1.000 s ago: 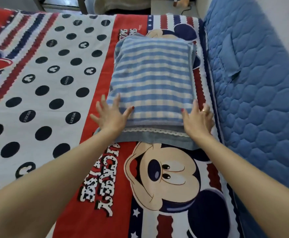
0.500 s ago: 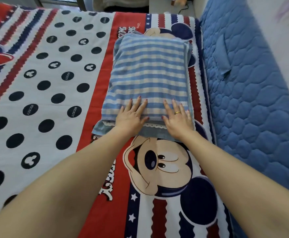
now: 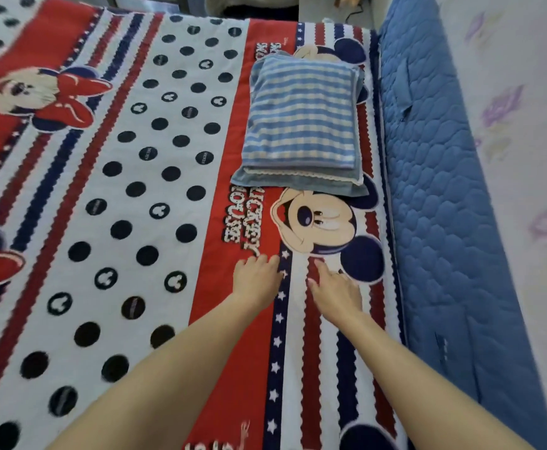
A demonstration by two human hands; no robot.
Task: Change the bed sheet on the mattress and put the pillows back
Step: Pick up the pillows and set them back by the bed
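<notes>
Head camera looks down on a cartoon-print bed sheet (image 3: pixel 174 190) spread across the mattress, a striped pillow (image 3: pixel 301 121) lying on it near the far end, close to the blue quilted pad (image 3: pixel 453 222) along the right edge. Both hands are flat on the sheet, well short of the pillow: the left hand (image 3: pixel 257 279) with fingers relaxed and gripping nothing, the right hand (image 3: pixel 335 292) likewise spread on the fabric. Any weight or drag through the palms could ruck the sheet and pull the print askew, and a tug toward the person might shift the pillow out of line. Only one pillow shows, so any others are likely not yet returned. Beyond the bed's far end, furniture (image 3: pixel 252 3) sits in shadow, too dim to identify; a floral-papered wall (image 3: pixel 509 125) rises beside the pad, leaving little room to tuck that side.
</notes>
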